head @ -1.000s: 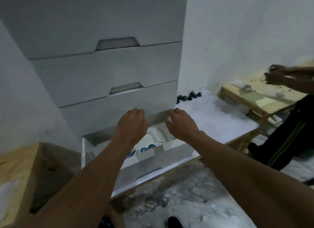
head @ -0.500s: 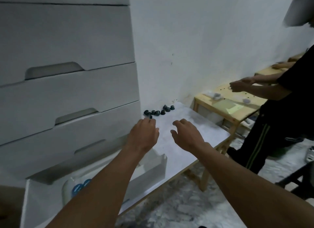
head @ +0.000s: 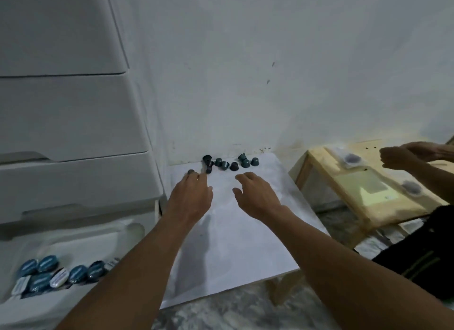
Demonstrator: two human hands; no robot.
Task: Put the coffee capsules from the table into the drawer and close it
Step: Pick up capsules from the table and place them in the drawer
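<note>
- The coffee capsules [head: 226,164] are small, dark blue-green cups. They sit in a little bunch at the far edge of the table [head: 233,243], close to the wall. Some stand up and some lie tipped over.
- One capsule [head: 191,172] sits apart, left of the bunch, right at the tips of the left hand's fingers. I cannot tell if the fingers touch it.
- The left hand [head: 190,197] is stretched out flat over the table with straight fingers and grips nothing.
- The right hand [head: 255,194] is over the table just near of the bunch. Its fingers are spread and loose, and it holds nothing.
- The table top is white and flat, with a shadow of the left arm on it.
- The drawer [head: 73,234] is pulled open at the near left, lower than the table top. Inside, at the near left, lie flat blue and white packs [head: 49,273], close together.
- The drawer is the lowest one of a white chest of drawers [head: 68,118] that stands just left of the table. The drawers above it are closed.
- The wall [head: 270,71] behind the table is white with a few small dark marks.
- To the right stands a wooden bench [head: 317,162]. On it lie clear bags [head: 351,157] with something dark inside and a yellow-green sheet [head: 368,184].
- Another person's hands [head: 398,157] are over the bench at the far right, and dark trousers [head: 417,256] with a stripe show below them.
- The floor [head: 221,312] is grey and white, like marble.
</note>
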